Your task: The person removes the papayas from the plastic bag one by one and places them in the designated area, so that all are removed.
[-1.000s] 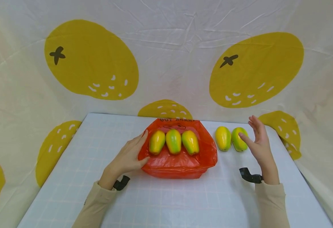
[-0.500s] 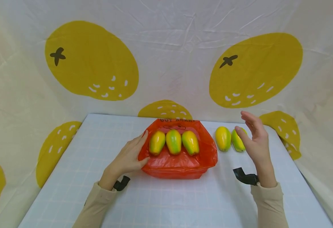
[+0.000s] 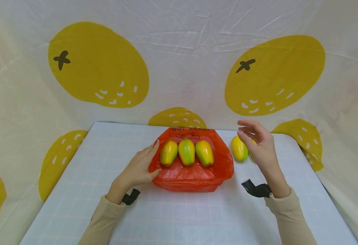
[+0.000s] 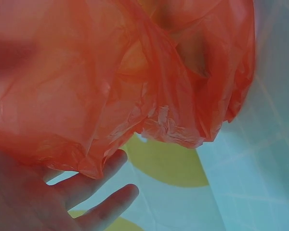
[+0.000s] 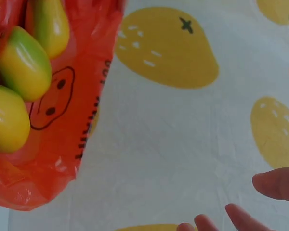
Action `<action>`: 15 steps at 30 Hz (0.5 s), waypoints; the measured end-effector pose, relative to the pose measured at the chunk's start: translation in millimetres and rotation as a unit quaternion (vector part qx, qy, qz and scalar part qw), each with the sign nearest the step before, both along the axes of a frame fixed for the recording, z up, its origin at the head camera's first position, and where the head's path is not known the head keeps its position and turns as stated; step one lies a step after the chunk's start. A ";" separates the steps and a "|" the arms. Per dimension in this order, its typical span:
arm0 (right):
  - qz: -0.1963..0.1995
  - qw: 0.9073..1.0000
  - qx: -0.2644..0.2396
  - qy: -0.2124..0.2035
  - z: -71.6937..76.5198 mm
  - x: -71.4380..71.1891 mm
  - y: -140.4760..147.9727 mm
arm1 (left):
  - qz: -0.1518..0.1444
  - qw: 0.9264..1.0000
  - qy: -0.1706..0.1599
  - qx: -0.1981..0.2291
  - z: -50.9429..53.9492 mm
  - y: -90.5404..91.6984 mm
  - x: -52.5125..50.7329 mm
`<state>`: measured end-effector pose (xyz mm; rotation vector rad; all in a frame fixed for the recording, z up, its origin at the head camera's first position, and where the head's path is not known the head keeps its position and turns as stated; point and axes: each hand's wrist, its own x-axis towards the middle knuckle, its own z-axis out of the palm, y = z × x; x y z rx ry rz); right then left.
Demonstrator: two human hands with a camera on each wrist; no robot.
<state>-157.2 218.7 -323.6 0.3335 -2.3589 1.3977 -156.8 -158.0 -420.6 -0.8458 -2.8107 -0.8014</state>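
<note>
An opened red plastic bag (image 3: pixel 183 174) stands mid-table with its mouth facing up. In it three yellow-green fruits shaped like papayas (image 3: pixel 186 152) lie in a row. My left hand (image 3: pixel 139 166) rests against the bag's left side, thumb and fingers spread; the left wrist view shows loosely extended fingers (image 4: pixel 108 204) touching the red plastic (image 4: pixel 62 96). To the right of the bag, my right hand (image 3: pixel 261 146) is raised with nothing in it, thumb and fingers apart. Beyond it sits a yellow fruit (image 3: pixel 239 149) of the same kind, beside another mostly hidden behind the hand.
The table (image 3: pixel 173 217) has a pale blue checked cover. A white cloth (image 3: pixel 185 78) printed with large yellow fruits hangs behind and at both sides. Black wrist pieces (image 3: pixel 257 189) jut from both wrists near the sleeves.
My right hand has moved left from over the rightmost fruit, nearer the bag, its fingers bending leftward. The left hand, the bag and the fruits stay as they were.
</note>
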 end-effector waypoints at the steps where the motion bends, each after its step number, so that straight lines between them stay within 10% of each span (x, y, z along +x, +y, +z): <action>1: 0.001 1.000 0.000 -0.006 0.7 -0.9 -2.3 | 0.000 1.000 0.001 -0.001 -0.2 0.1 -0.1; 15: 0.028 0.984 0.121 -0.126 8.0 -31.7 -27.0 | 0.003 1.000 -0.004 0.001 0.1 -0.1 0.3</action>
